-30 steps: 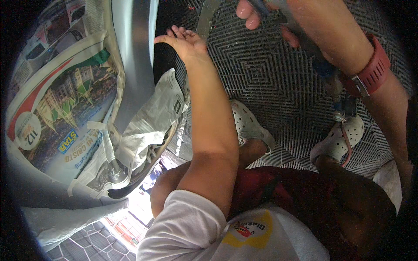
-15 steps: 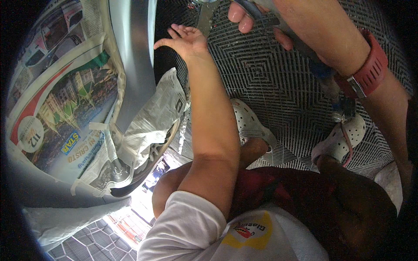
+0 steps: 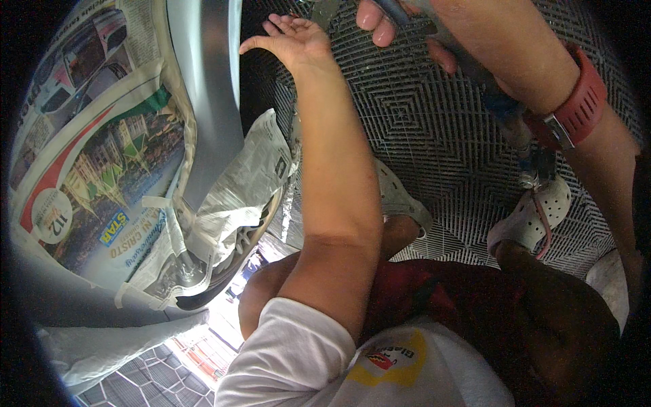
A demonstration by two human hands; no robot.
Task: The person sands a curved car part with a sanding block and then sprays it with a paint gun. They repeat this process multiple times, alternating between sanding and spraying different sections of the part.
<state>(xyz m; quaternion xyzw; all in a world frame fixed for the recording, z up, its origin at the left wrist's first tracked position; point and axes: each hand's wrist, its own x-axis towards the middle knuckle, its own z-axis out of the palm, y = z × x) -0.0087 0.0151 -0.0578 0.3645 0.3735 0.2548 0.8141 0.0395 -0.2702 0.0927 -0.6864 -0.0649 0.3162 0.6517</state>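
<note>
My left hand [image 3: 298, 42] is stretched out at the upper left with fingers spread, empty. It is beside the lower edge of a glossy grey car body panel [image 3: 213, 102]; whether it touches the edge cannot be told. At the top right my right hand [image 3: 377, 26] is wrapped round what looks like a spray gun [image 3: 468, 71], partly hidden behind my forearm. Blue fittings hang below its handle, and a thin pink hose [image 3: 544, 234] runs down from them. The gun's nozzle end is cut off by the upper edge.
Newspaper masking [image 3: 102, 197] is taped over the car's side at left. More loose paper [image 3: 234, 193] partly covers a wheel. Ribbed dark matting [image 3: 420, 129] lies underfoot, beneath my pale clogs [image 3: 536, 214]. A pale wrapped bundle [image 3: 108, 349] lies at the lower left.
My left hand has shifted slightly upward and to the right, along the panel, its fingers still spread. My right hand and the spray gun have barely moved.
</note>
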